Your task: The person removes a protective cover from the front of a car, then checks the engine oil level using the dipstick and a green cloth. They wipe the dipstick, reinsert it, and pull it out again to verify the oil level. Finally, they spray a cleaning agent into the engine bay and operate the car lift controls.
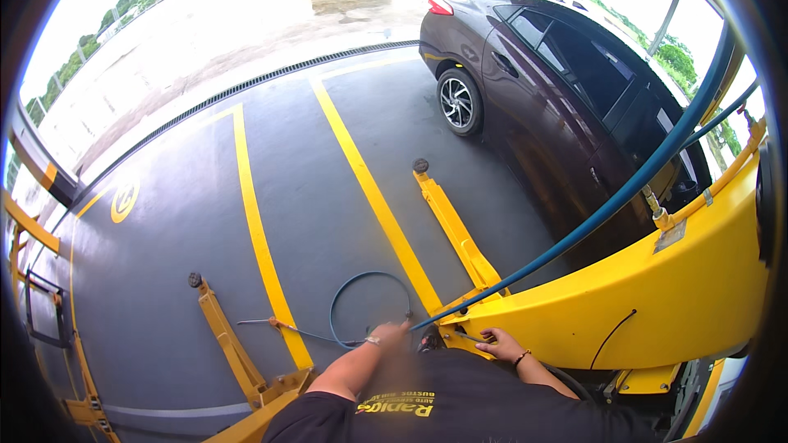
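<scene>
My left hand (389, 333), partly blurred, is closed around a blue air hose (542, 244) low in front of me. From there the hose makes a loop above the floor and runs left to a thin-nozzled blow gun (276, 324) with an orange part. To the other side it rises past the yellow lift column (657, 303) to the upper right. Against the lower part of that column, my right hand (499, 344) has its fingers closed on a thin grey rod (469, 336). What the rod joins is hidden.
A dark car (542, 90) stands ahead on the right. One yellow lift arm (460, 234) reaches toward it; another yellow lift arm (230, 340) lies at left. Yellow lines (258, 230) mark the grey floor, and a drain grate (271, 74) crosses beyond.
</scene>
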Motion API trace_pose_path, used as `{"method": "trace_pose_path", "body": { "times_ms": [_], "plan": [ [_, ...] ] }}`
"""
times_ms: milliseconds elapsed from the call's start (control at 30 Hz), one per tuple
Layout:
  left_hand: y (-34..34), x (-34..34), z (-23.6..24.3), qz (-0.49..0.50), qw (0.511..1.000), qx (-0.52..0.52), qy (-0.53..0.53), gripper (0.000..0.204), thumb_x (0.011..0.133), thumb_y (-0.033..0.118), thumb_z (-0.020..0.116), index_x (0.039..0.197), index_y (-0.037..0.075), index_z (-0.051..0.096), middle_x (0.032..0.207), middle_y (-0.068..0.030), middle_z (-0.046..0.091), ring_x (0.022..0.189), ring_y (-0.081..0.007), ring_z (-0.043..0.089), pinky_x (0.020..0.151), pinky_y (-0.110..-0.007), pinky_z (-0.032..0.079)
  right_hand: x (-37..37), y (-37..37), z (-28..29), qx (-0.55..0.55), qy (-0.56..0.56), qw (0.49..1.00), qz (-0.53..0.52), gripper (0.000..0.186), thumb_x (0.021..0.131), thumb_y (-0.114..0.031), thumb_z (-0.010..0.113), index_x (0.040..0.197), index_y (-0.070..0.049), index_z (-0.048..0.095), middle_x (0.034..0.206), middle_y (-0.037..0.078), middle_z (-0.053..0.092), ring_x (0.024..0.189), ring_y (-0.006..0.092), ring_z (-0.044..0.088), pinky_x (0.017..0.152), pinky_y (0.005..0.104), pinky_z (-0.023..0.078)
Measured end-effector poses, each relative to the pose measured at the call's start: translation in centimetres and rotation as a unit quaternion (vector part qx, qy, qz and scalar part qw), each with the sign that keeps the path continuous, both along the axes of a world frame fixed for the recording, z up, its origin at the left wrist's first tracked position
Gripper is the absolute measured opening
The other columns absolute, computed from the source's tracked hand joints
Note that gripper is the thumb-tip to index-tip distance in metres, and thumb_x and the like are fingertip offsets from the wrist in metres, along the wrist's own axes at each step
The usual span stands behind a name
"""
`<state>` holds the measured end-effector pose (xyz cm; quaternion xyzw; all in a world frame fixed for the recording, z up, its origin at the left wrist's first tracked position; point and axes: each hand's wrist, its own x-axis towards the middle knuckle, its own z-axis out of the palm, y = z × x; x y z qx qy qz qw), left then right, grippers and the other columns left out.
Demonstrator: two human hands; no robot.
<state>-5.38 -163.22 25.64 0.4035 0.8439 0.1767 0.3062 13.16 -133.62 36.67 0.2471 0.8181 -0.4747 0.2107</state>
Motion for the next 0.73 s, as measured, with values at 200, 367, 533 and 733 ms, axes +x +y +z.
{"method": "trace_pose_path", "body": {
  "times_ms": [200,367,533,733],
  "plan": [
    [7.2,-1.3,6.2,0.066,0.968,0.231,0.066,0.029,0.08,0.017,0.059,0.108,0.013,0.064,0.087,-0.0149,0.069,0.084,-0.0346,0.066,0.074,-0.047,0.052,-8.7,-2.3,11.6,-0.209,0.292,0.933,0.011,0.104,0.068,-0.047,0.086,0.146,-0.005,0.032,0.139,0.013,0.044,0.134,0.0265,0.041,0.114,0.0452,0.028],
    [10.2,-1.5,8.4,0.035,0.972,0.223,0.066,0.024,0.087,0.018,0.057,0.11,0.013,0.063,0.097,-0.011,0.07,0.089,-0.033,0.065,0.078,-0.044,0.053,-18.5,-4.1,38.9,-0.226,0.646,0.714,0.146,0.092,0.078,-0.041,0.077,0.143,0.0,0.027,0.12,0.018,0.052,0.106,0.0253,0.056,0.093,0.0365,0.046],
    [11.4,-1.9,7.9,0.02,0.957,0.265,0.119,0.042,0.087,0.032,0.061,0.122,0.009,0.056,0.107,-0.0152,0.065,0.096,-0.033,0.063,0.084,-0.043,0.05,-17.1,-5.9,51.1,-0.32,0.673,0.646,0.168,0.032,0.097,-0.036,0.058,0.102,-0.007,0.045,0.067,0.001,0.038,0.05,0.0077,0.036,0.048,0.0217,0.033],
    [2.3,-2.7,9.9,0.081,0.983,0.087,0.141,0.103,0.077,0.073,0.058,0.148,0.005,0.028,0.128,-0.0204,0.054,0.12,-0.0337,0.052,0.103,-0.044,0.039,-19.7,-5.2,19.9,-0.237,0.636,0.732,-0.06,0.029,0.094,-0.026,0.064,0.078,-0.012,0.044,0.057,-0.002,0.043,0.047,0.0074,0.036,0.047,0.0232,0.028]
  ]
}}
